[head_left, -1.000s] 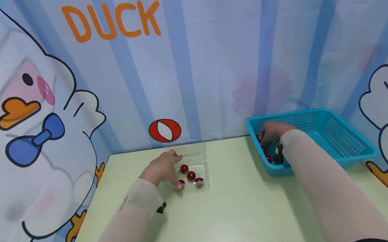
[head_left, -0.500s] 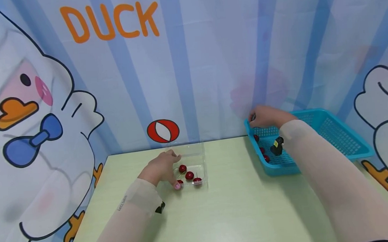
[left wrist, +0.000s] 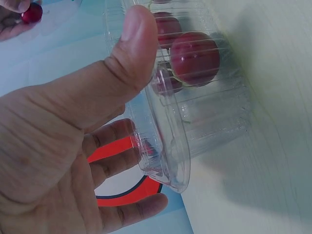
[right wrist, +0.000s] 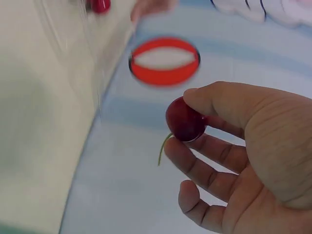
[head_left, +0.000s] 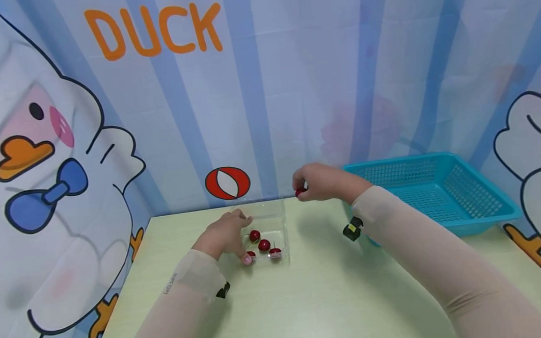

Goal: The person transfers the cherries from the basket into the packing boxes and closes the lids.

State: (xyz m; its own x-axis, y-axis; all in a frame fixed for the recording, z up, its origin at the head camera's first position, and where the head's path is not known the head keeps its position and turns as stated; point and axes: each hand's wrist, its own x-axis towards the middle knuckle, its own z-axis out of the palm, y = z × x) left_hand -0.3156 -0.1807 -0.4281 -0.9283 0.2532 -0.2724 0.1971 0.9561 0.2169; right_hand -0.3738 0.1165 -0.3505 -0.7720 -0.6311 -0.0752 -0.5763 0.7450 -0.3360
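A dark red cherry (right wrist: 184, 121) with a green stem is pinched between the thumb and fingers of my right hand (head_left: 323, 180), in the air between the basket and the box. My left hand (head_left: 228, 235) holds the left side of a clear plastic box (head_left: 279, 234) on the table. In the left wrist view its thumb (left wrist: 139, 41) lies along the near rim and the other fingers are behind the box. Several cherries (head_left: 264, 246) lie inside the box, partly seen through its ribbed wall in that view.
At the right of the table (head_left: 305, 300) stands a blue perforated basket (head_left: 479, 219). My right forearm hides its left end. A cloth backdrop (head_left: 293, 86) with duck drawings rises behind the table's back edge.
My right hand has come out of the basket and moved left with a cherry. My left hand and the box have stayed in place.
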